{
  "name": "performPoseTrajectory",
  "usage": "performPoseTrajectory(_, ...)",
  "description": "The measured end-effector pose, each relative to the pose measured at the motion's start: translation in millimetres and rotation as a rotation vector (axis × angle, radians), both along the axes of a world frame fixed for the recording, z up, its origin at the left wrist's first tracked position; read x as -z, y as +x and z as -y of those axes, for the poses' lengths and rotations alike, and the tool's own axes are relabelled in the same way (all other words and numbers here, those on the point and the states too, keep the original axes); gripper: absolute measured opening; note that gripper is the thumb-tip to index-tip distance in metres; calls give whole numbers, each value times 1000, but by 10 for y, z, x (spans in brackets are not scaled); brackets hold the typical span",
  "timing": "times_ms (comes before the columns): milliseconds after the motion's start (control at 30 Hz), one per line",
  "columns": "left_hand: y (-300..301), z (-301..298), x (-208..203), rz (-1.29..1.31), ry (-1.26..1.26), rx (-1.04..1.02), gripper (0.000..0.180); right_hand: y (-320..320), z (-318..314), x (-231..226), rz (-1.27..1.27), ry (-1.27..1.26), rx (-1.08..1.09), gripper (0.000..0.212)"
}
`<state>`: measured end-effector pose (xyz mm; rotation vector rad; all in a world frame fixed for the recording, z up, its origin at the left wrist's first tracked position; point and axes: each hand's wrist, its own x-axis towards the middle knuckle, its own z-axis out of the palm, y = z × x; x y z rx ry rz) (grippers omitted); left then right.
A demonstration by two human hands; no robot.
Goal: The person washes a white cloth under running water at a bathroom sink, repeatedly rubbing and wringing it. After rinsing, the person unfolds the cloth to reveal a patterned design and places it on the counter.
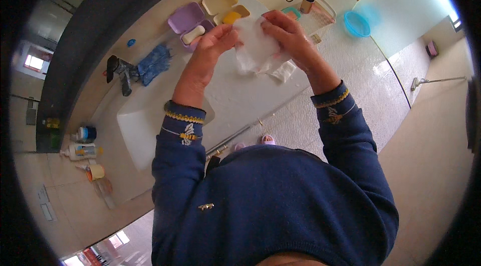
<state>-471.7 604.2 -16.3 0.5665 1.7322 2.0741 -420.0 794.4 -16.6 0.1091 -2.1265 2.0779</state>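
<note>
Out over the counter, a thin, whitish, see-through sheet is stretched between my two hands; whether it is a plastic bag or wet tissue I cannot tell. My left hand pinches its left edge between thumb and fingers. Its upper right side is gripped by my right hand. Beneath the sheet's lower right corner lies a small white packet. Just beyond my left hand stands an open purple soap box with a whitish bar of soap. Behind the sheet, an open cream box holds a yellow soap.
At left are a white sink, a dark faucet and a crumpled blue cloth. Several bottles line the counter's left end. A brown cylinder and a wire-handled tray stand far right, near a blue basin.
</note>
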Motion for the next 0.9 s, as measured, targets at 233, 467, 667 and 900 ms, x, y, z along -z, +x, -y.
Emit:
performPoseTrajectory(233,-35,27,-85,95,121,-104,23,7,114,-228,-1,203,-35,25)
performPoseTrajectory(467,55,46,-250,-31,222,-360,18,40,-13,-81,-95,372,-119,35)
performPoseTrajectory(667,3,150,-323,-24,297,-386,22,84,-258,-12,15,595,-93,21)
performPoseTrajectory(900,79,108,-296,260,450,-253,32,156,161,215,-18,-932,-339,45)
